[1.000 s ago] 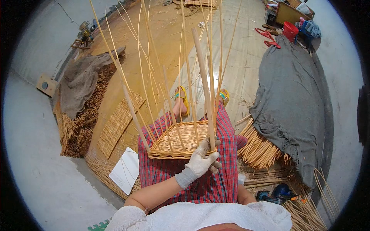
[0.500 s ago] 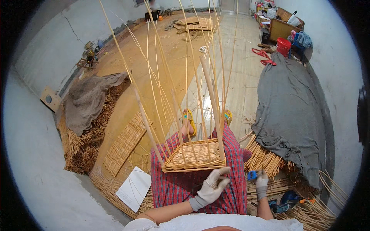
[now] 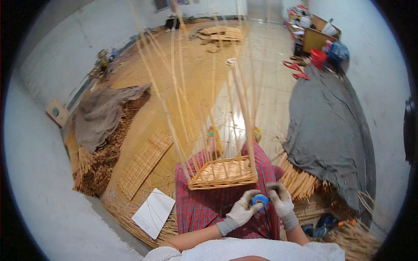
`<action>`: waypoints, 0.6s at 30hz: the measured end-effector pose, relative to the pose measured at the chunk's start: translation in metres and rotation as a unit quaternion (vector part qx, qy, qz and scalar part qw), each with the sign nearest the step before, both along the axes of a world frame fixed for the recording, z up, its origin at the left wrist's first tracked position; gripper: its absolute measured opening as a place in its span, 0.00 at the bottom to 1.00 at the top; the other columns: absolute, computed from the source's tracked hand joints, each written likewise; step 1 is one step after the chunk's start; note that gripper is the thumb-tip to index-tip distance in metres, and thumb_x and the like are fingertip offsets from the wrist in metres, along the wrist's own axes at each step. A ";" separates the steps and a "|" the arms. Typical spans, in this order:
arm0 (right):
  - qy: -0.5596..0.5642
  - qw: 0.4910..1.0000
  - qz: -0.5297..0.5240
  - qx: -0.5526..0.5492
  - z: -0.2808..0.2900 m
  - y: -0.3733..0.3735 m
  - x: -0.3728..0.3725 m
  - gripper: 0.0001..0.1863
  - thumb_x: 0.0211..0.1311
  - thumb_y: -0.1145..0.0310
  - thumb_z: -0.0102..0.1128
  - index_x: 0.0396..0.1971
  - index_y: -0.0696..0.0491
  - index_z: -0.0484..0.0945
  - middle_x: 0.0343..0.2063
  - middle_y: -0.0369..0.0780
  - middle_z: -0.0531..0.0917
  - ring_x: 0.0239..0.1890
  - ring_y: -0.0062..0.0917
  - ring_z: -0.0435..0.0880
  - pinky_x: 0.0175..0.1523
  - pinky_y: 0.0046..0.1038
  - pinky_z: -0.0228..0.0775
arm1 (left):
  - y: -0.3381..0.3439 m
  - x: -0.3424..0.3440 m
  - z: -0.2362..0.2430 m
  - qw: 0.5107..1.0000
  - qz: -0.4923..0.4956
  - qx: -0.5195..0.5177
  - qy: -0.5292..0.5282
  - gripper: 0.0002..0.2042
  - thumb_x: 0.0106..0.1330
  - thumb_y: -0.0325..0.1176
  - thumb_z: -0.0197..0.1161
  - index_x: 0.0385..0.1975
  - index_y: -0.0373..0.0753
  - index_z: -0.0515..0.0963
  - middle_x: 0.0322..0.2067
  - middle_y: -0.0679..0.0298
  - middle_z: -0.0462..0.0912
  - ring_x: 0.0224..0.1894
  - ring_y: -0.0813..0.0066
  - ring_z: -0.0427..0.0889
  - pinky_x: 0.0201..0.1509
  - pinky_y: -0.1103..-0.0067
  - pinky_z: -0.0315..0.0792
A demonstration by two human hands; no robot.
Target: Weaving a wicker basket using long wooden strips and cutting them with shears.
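Observation:
Both my hands wear pale gloves with grey cuffs and are over my lap. My left hand (image 3: 242, 210) grips a small rounded blue tape measure (image 3: 260, 202) between thumb and fingers. Close at its right side is my right hand (image 3: 283, 202), fingers curled in; whether they pinch anything is hidden. Just beyond my hands, a half-woven wicker basket (image 3: 223, 186) rests on my knees. Its woven base is tilted toward me, and several long upright rods (image 3: 170, 126) rise from its edges, blurred by motion.
Cut rods (image 3: 297, 177) lie at my right under a grey cloth (image 3: 324, 135), near a dark blue power tool (image 3: 325, 222). On the left are a woven panel (image 3: 146, 165), a white sheet (image 3: 153, 213) and a cloth-covered bundle of rods (image 3: 119, 126). A red bucket (image 3: 318, 58) stands farther back.
My right hand has come in from the right side to my left hand. The blue tape measure has passed into my left hand, which has closed on it. The basket has shifted slightly.

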State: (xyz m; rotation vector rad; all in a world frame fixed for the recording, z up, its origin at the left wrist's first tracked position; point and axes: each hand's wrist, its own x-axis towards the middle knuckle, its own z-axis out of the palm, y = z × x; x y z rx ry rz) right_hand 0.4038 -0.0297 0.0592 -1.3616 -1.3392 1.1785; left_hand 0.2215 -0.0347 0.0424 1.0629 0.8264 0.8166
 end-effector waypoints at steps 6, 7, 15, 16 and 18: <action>-0.066 0.987 0.133 -0.062 0.024 0.001 -0.003 0.24 0.57 0.64 0.67 0.51 0.58 0.73 0.41 0.41 0.83 0.46 0.24 0.81 0.53 0.28 0.73 | 0.003 -0.007 -0.004 0.987 -0.054 0.108 0.102 0.21 0.67 0.29 0.61 0.58 0.41 0.63 0.47 0.64 0.74 0.46 0.76 0.76 0.47 0.82 0.75; -0.014 0.988 0.115 -0.102 0.015 -0.001 -0.002 0.24 0.56 0.65 0.68 0.50 0.58 0.74 0.41 0.41 0.83 0.45 0.24 0.81 0.52 0.28 0.74 | 0.004 -0.007 -0.003 0.994 -0.085 0.029 0.055 0.21 0.68 0.30 0.61 0.58 0.42 0.63 0.48 0.64 0.74 0.48 0.74 0.77 0.48 0.80 0.75; 0.117 0.991 0.049 -0.030 0.003 -0.015 0.004 0.21 0.52 0.69 0.70 0.45 0.56 0.73 0.37 0.38 0.81 0.42 0.22 0.80 0.50 0.26 0.74 | -0.001 -0.012 0.004 0.949 -0.077 -0.236 -0.193 0.25 0.69 0.44 0.58 0.59 0.38 0.62 0.53 0.60 0.71 0.53 0.64 0.77 0.54 0.67 0.77; 0.114 0.992 0.043 -0.032 0.001 -0.016 0.007 0.21 0.52 0.69 0.70 0.45 0.56 0.73 0.37 0.38 0.81 0.42 0.22 0.80 0.50 0.26 0.74 | 0.000 -0.015 -0.002 0.948 -0.083 -0.239 -0.195 0.25 0.69 0.44 0.58 0.59 0.38 0.62 0.53 0.60 0.71 0.53 0.64 0.77 0.54 0.67 0.77; 0.113 0.988 0.058 -0.086 -0.010 -0.020 0.014 0.21 0.49 0.71 0.71 0.43 0.56 0.73 0.37 0.37 0.80 0.42 0.21 0.79 0.50 0.26 0.73 | -0.001 -0.017 -0.015 0.926 -0.130 -0.303 -0.186 0.20 0.70 0.44 0.56 0.57 0.41 0.68 0.49 0.64 0.76 0.51 0.69 0.77 0.54 0.69 0.77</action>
